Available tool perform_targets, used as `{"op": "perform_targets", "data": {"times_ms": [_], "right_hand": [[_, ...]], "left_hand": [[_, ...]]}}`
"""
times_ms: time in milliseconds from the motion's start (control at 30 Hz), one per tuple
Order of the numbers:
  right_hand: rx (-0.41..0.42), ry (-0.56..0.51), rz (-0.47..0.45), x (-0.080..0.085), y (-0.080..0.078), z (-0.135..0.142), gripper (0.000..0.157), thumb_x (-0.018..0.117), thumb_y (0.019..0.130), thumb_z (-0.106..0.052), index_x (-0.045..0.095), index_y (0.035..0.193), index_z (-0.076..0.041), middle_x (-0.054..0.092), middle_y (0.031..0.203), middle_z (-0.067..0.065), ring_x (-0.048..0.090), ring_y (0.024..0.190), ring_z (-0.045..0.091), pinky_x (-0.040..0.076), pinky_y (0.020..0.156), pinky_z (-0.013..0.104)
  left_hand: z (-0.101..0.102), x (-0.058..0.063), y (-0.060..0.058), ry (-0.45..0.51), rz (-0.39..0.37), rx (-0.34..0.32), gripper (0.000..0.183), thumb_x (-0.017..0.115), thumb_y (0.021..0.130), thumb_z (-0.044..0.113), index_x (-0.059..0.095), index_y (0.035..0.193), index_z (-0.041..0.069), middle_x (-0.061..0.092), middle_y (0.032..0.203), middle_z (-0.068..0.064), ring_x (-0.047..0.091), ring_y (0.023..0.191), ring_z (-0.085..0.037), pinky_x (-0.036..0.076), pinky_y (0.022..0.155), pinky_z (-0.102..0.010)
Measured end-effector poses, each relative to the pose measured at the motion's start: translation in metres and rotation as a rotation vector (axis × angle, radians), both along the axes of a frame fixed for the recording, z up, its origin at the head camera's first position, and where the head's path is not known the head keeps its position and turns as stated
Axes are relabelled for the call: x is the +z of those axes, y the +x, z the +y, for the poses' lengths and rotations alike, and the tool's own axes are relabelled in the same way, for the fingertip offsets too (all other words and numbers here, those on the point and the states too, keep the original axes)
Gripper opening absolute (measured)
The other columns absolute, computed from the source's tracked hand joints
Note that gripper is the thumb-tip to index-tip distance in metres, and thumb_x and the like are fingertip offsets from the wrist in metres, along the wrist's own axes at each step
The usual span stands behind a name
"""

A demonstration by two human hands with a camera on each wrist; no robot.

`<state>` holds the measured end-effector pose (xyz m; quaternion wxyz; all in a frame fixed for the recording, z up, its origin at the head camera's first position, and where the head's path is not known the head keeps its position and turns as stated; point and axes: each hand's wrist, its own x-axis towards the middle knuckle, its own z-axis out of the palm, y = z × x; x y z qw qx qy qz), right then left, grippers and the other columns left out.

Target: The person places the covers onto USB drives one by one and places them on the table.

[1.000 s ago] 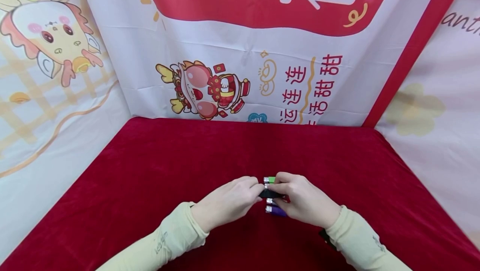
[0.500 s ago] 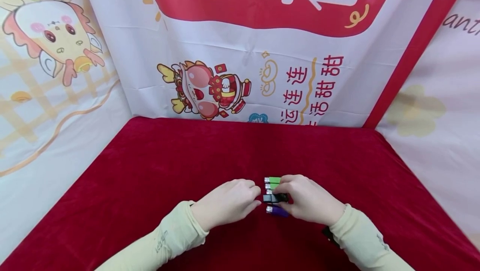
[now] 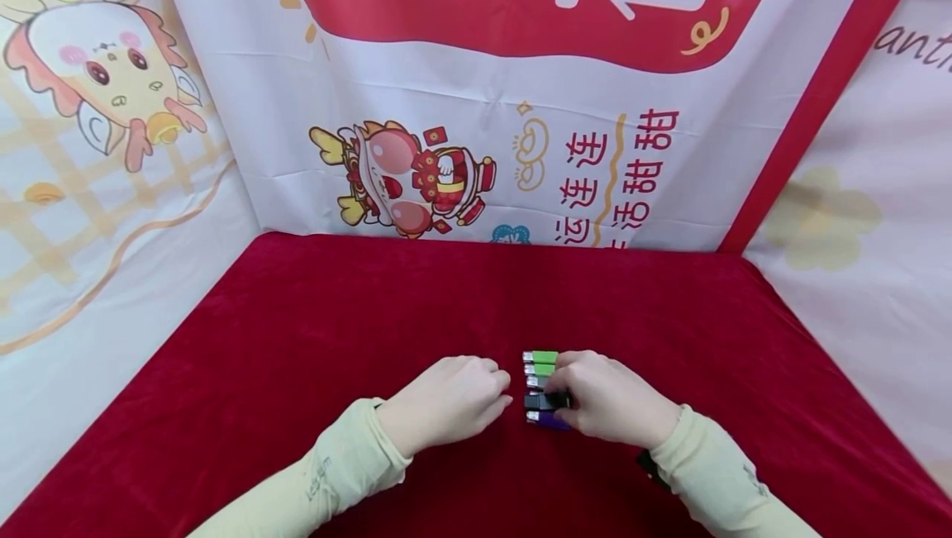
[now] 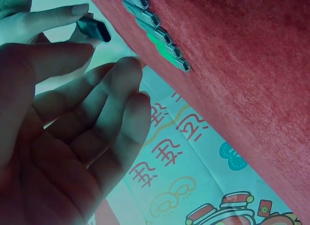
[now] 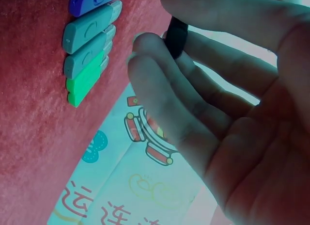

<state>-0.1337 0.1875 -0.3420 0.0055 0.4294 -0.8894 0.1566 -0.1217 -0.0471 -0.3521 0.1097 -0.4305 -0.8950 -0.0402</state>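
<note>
My right hand (image 3: 606, 399) pinches a small black oblong stick (image 3: 537, 401) between thumb and fingers, above a row of lighters. It has a flat, squared end in the left wrist view; its exact kind is unclear. The row has two green lighters (image 3: 545, 363) at the far end, a greyish one (image 3: 536, 382), and a purple lighter (image 3: 549, 420) nearest me. In the right wrist view a green lighter (image 5: 86, 82) and a blue-looking lighter (image 5: 92, 1) bound the row. My left hand (image 3: 449, 402) hovers just left of the lighters, fingers loosely bent, holding nothing.
Dark red cloth (image 3: 372, 298) covers the table. A printed white banner (image 3: 506, 133) hangs behind it, with fabric walls at both sides. Under my right sleeve (image 3: 699, 447) a dark object (image 3: 649, 465) shows, mostly hidden.
A second ago both hands gripped the black stick. The left hand has let go and drawn back to the left; the right hand has brought the stick slightly nearer, beside the purple lighter.
</note>
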Motion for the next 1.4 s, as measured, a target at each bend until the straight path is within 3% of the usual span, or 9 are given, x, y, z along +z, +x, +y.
{"op": "perform_targets", "data": {"times_ms": [600, 1033, 1400], "right_hand": [[0.008, 0.134, -0.066, -0.009, 0.005, -0.005, 0.013, 0.085, 0.071, -0.012, 0.076, 0.080, -0.014, 0.062, 0.077, -0.010, 0.053, 0.069, 0.003, 0.050, 0.058, 0.024], [0.004, 0.144, -0.128, -0.011, 0.005, -0.007, 0.016, 0.089, 0.070, -0.016, 0.076, 0.080, -0.015, 0.058, 0.067, -0.015, 0.046, 0.059, 0.003, 0.043, 0.052, 0.023], [-0.003, 0.150, -0.139, -0.011, 0.007, -0.007, 0.021, 0.091, 0.068, -0.019, 0.075, 0.081, -0.014, 0.049, 0.061, -0.016, 0.045, 0.056, 0.003, 0.042, 0.049, 0.022]], "left_hand": [[-0.001, -0.003, 0.000, -0.038, 0.007, 0.009, 0.026, 0.069, 0.090, 0.025, 0.054, 0.069, 0.017, 0.048, 0.064, 0.005, 0.049, 0.055, -0.011, 0.044, 0.051, -0.025], [-0.001, -0.006, 0.000, -0.055, -0.046, 0.017, 0.025, 0.069, 0.091, 0.025, 0.056, 0.070, 0.017, 0.047, 0.063, 0.006, 0.044, 0.054, -0.007, 0.042, 0.050, -0.022], [0.001, -0.006, 0.002, -0.058, -0.025, 0.020, 0.027, 0.069, 0.090, 0.025, 0.055, 0.069, 0.017, 0.047, 0.063, 0.006, 0.046, 0.053, -0.008, 0.043, 0.050, -0.024]]}}
